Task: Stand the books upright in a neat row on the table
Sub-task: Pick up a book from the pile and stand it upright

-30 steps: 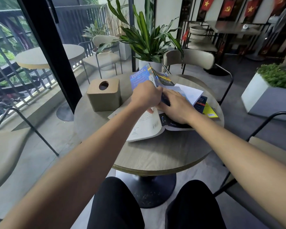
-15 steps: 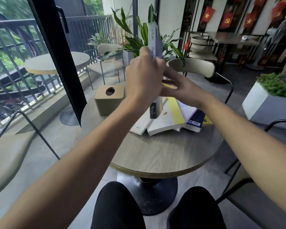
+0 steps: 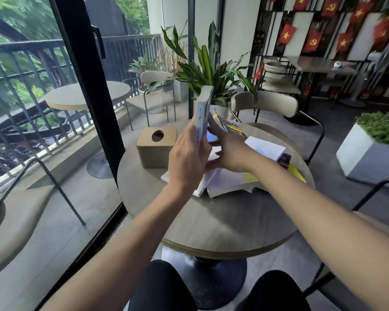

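Note:
My left hand (image 3: pixel 188 158) grips a white-spined book (image 3: pixel 203 113) and holds it upright over the round table (image 3: pixel 222 221), spine toward me. My right hand (image 3: pixel 228 149) lies flat against the book's right side, fingers spread. Under and to the right of both hands, several books lie in a loose pile (image 3: pixel 240 178): white covers, a yellow one, a dark blue one. Behind my right hand another book (image 3: pixel 233 130) with a dark and yellow cover leans, partly hidden.
A tan tissue box (image 3: pixel 155 147) stands on the table left of the held book. A potted plant (image 3: pixel 209 70) and a beige chair (image 3: pixel 265 104) are behind the table. A dark chair frame (image 3: pixel 368 191) is at the right, a glass door frame (image 3: pixel 88 86) at the left.
A second ago both hands pressed on the flat pile. My left hand has since lifted one book and turned it upright; my right hand came up against its side.

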Motion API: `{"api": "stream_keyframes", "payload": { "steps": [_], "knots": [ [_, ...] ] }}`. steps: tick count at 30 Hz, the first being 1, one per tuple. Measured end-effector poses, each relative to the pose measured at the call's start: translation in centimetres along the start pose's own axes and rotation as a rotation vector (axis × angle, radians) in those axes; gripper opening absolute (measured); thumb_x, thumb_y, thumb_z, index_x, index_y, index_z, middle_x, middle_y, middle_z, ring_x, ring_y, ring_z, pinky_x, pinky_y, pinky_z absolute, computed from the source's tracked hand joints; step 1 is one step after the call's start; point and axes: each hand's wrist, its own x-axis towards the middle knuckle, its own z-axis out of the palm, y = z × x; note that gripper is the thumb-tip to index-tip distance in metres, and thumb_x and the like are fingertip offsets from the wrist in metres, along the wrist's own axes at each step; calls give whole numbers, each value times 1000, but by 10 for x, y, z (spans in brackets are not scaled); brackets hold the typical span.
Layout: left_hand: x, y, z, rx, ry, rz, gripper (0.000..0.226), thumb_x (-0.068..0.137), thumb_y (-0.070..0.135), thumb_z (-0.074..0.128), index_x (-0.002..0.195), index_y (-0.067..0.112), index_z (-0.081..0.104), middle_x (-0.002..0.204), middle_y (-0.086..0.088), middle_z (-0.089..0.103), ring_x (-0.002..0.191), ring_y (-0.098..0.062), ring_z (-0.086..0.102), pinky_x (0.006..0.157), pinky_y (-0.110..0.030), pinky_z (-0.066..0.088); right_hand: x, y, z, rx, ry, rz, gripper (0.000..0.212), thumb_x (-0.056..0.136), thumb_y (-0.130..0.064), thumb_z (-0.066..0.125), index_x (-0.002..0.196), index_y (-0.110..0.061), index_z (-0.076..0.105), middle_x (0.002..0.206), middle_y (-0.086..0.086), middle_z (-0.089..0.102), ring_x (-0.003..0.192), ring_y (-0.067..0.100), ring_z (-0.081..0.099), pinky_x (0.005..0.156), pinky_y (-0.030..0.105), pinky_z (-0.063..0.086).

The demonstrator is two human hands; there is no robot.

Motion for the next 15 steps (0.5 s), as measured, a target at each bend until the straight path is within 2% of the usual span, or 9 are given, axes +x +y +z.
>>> {"api": "stream_keyframes", "payload": {
  "steps": [2, 4, 7, 9, 11, 13, 15],
  "knots": [
    [-13, -8, 1, 17, -30, -13, 28, 88, 12, 53, 100, -13, 59, 72, -19, 61, 71, -22, 44, 57, -35, 35, 3, 8, 11, -10, -2, 8, 131, 67, -17, 88, 154, -42, -6, 153, -15, 36, 121, 16, 55, 78, 16, 44],
    [-20, -13, 0, 55, -118, -47, 41, 86, 22, 51, 116, -4, 59, 80, -15, 67, 74, -25, 55, 56, -36, 40, 3, 13, 18, -26, -2, 1, 119, 67, -20, 84, 155, -38, 6, 147, -10, 47, 118, 19, 58, 75, 16, 45],
    [-18, -15, -4, 189, -299, -220, 60, 87, 38, 50, 141, 11, 49, 100, -12, 73, 84, -38, 67, 63, -38, 42, 4, 11, 21, -48, 1, -14, 99, 70, -21, 82, 150, -33, 24, 130, -8, 57, 111, 19, 59, 86, 27, 52],
    [-14, -20, -3, 245, -415, -324, 65, 90, 35, 55, 151, 17, 39, 114, -12, 71, 99, -40, 64, 70, -38, 35, 4, 7, 23, -74, 13, -26, 100, 71, -24, 80, 151, -37, 23, 130, -10, 57, 108, 13, 58, 94, 28, 50],
    [-11, -22, -4, 246, -452, -357, 65, 92, 28, 56, 153, 19, 36, 114, -13, 70, 102, -42, 61, 73, -39, 37, 6, 7, 24, -93, 7, -41, 107, 68, -31, 79, 153, -41, 15, 136, -7, 56, 110, 15, 59, 93, 32, 52],
    [-7, -21, -6, 182, -411, -374, 62, 90, 19, 56, 149, 12, 41, 109, -17, 70, 99, -44, 60, 78, -43, 45, 6, 8, 24, -110, -8, -24, 113, 72, -30, 81, 154, -43, 5, 140, -2, 55, 109, 18, 61, 80, 19, 51],
    [-5, -17, -8, 80, -309, -395, 55, 88, 12, 56, 142, 5, 47, 100, -18, 70, 92, -45, 60, 75, -44, 47, 6, 9, 23, -98, -18, -14, 115, 76, -26, 82, 155, -41, 0, 145, -2, 51, 113, 17, 59, 70, 3, 41]
  ]
}}
